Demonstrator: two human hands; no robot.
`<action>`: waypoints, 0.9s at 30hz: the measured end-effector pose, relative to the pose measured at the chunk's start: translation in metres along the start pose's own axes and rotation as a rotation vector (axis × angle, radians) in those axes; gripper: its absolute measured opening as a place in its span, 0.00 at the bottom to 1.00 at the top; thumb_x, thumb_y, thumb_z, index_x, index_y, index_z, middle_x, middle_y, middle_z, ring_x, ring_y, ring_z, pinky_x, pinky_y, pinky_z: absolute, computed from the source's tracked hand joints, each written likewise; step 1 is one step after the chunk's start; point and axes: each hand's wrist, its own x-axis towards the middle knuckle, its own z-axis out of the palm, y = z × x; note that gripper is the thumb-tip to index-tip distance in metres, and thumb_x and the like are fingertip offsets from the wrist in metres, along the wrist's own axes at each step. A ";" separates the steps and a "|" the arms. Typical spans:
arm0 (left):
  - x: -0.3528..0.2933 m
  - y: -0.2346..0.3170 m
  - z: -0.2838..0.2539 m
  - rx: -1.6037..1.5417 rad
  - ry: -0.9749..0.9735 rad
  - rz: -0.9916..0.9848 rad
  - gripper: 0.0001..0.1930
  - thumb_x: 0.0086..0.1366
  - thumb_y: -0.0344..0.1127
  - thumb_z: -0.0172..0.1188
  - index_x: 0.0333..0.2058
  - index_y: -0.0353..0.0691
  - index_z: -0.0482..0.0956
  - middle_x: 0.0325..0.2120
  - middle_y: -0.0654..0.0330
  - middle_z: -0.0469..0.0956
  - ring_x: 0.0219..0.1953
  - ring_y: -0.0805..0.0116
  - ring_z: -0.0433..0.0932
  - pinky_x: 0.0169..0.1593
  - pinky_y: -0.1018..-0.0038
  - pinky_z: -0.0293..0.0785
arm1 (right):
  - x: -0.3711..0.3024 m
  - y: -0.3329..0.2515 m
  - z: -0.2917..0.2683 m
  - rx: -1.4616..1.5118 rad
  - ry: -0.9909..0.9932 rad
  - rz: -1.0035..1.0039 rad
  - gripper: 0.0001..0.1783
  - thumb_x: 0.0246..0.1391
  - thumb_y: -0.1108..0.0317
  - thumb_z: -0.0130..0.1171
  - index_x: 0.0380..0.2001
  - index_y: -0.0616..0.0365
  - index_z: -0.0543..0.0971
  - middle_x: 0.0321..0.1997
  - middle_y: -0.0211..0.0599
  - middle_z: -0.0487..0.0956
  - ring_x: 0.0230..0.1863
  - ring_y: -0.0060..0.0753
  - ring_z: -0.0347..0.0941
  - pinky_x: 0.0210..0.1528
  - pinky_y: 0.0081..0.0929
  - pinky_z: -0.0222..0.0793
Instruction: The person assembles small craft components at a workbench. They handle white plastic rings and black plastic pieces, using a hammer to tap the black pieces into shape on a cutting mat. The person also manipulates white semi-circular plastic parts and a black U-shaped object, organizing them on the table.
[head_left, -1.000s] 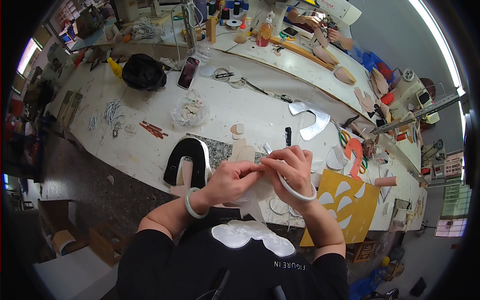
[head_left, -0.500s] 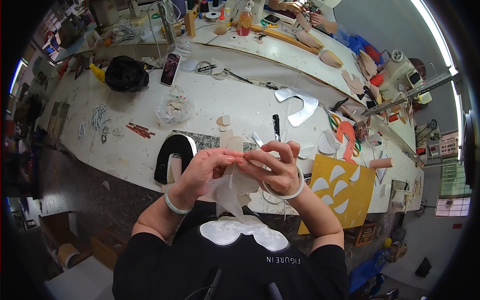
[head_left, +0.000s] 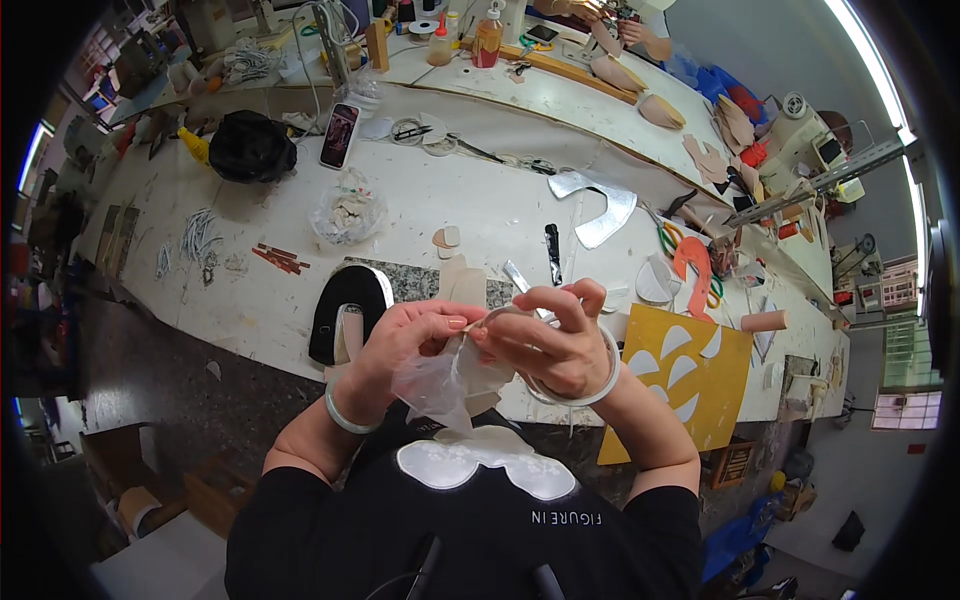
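Observation:
Close in front of my chest, both hands pinch a thin, translucent whitish sheet [head_left: 430, 388]. Its loose lower part hangs crumpled below the fingers. My left hand [head_left: 392, 345] grips the upper edge between thumb and fingertips. Right beside it, my right hand [head_left: 555, 345] is closed on the same sheet, with some fingers raised and bent. Part of the pinched edge is hidden behind the fingers. Just beyond the hands, beige pieces [head_left: 462, 278] lie on a speckled grey stone slab [head_left: 405, 272]. A black horseshoe-shaped piece [head_left: 335, 300] with a pale rim rests left of the slab.
To the right lie a yellow board [head_left: 640, 440] with white half-moon pieces, an orange curved template [head_left: 692, 275] and scissors [head_left: 668, 238]. Further off are a silver template [head_left: 605, 222], a black-handled cutter [head_left: 552, 250], a bag of scraps [head_left: 350, 212] and a phone [head_left: 340, 135]. Another person's hand [head_left: 632, 32] works across the table.
My right hand has shifted slightly right and its fingers have turned. The sheet's hanging part has swung up and to the left. My left hand stays nearly in place.

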 end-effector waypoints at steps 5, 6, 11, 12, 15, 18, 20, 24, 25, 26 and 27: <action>0.000 0.001 0.003 0.109 -0.034 0.061 0.15 0.67 0.29 0.56 0.50 0.27 0.77 0.41 0.53 0.82 0.41 0.72 0.81 0.48 0.76 0.77 | -0.002 0.000 0.002 0.077 0.008 0.000 0.22 0.27 0.59 0.73 0.35 0.39 0.86 0.40 0.11 0.77 0.44 0.27 0.68 0.47 0.36 0.49; 0.001 0.000 -0.001 0.103 -0.053 0.071 0.15 0.67 0.29 0.57 0.50 0.27 0.77 0.41 0.53 0.82 0.41 0.73 0.81 0.48 0.77 0.77 | 0.000 -0.001 0.001 0.054 0.013 0.019 0.22 0.27 0.59 0.73 0.35 0.39 0.86 0.40 0.11 0.77 0.44 0.27 0.67 0.47 0.36 0.49; 0.001 0.005 -0.001 0.154 -0.060 0.038 0.15 0.68 0.31 0.58 0.50 0.28 0.78 0.40 0.55 0.82 0.41 0.73 0.81 0.46 0.78 0.77 | 0.003 -0.005 -0.002 -0.010 -0.002 0.043 0.22 0.29 0.56 0.72 0.36 0.38 0.85 0.40 0.10 0.76 0.45 0.26 0.66 0.47 0.37 0.49; 0.003 0.002 -0.004 0.148 -0.076 0.038 0.15 0.68 0.32 0.58 0.50 0.29 0.78 0.40 0.55 0.82 0.40 0.73 0.81 0.46 0.79 0.77 | 0.002 -0.005 -0.003 -0.001 0.004 0.021 0.19 0.32 0.57 0.71 0.35 0.40 0.85 0.41 0.11 0.76 0.45 0.25 0.67 0.47 0.37 0.49; 0.006 -0.001 -0.014 0.161 -0.104 -0.002 0.15 0.69 0.34 0.58 0.50 0.30 0.78 0.37 0.57 0.83 0.35 0.78 0.80 0.39 0.83 0.76 | -0.001 -0.004 -0.004 0.008 0.011 -0.043 0.17 0.35 0.59 0.70 0.35 0.42 0.85 0.41 0.12 0.75 0.46 0.23 0.69 0.48 0.37 0.49; 0.007 -0.002 -0.002 0.090 -0.024 -0.029 0.14 0.69 0.35 0.58 0.48 0.32 0.80 0.33 0.61 0.83 0.28 0.83 0.75 0.31 0.87 0.69 | -0.004 -0.006 -0.003 0.042 0.016 -0.079 0.15 0.36 0.64 0.68 0.33 0.46 0.84 0.42 0.14 0.76 0.46 0.21 0.70 0.49 0.38 0.49; 0.004 0.004 0.005 0.131 -0.006 -0.025 0.13 0.70 0.35 0.57 0.48 0.33 0.81 0.31 0.64 0.82 0.26 0.86 0.72 0.28 0.89 0.65 | -0.004 -0.005 -0.003 0.050 0.020 -0.073 0.15 0.36 0.65 0.67 0.34 0.47 0.84 0.42 0.16 0.76 0.46 0.21 0.70 0.49 0.38 0.49; 0.004 0.009 0.001 0.326 -0.019 -0.013 0.13 0.70 0.33 0.56 0.49 0.33 0.80 0.32 0.65 0.81 0.26 0.86 0.71 0.29 0.87 0.66 | -0.003 -0.006 -0.004 0.139 -0.055 -0.015 0.13 0.40 0.66 0.65 0.34 0.50 0.83 0.45 0.22 0.77 0.50 0.25 0.71 0.50 0.37 0.50; 0.006 0.006 -0.001 0.343 0.000 -0.016 0.14 0.70 0.33 0.56 0.50 0.32 0.79 0.33 0.65 0.81 0.27 0.86 0.72 0.30 0.87 0.68 | -0.003 -0.007 -0.004 0.170 -0.080 -0.007 0.12 0.41 0.67 0.64 0.34 0.50 0.83 0.46 0.24 0.78 0.51 0.26 0.71 0.52 0.38 0.51; 0.008 0.004 -0.002 0.329 0.011 -0.005 0.14 0.70 0.32 0.56 0.50 0.32 0.79 0.34 0.64 0.81 0.28 0.85 0.73 0.31 0.86 0.69 | -0.003 -0.006 -0.003 0.199 -0.106 0.001 0.11 0.42 0.67 0.64 0.34 0.51 0.82 0.47 0.27 0.78 0.52 0.27 0.72 0.53 0.39 0.51; 0.010 0.002 -0.002 0.314 0.022 0.007 0.14 0.70 0.32 0.56 0.50 0.32 0.78 0.35 0.64 0.81 0.29 0.85 0.73 0.33 0.86 0.70 | -0.003 -0.005 -0.002 0.228 -0.133 0.010 0.10 0.43 0.68 0.63 0.33 0.52 0.81 0.47 0.29 0.79 0.53 0.29 0.72 0.55 0.40 0.52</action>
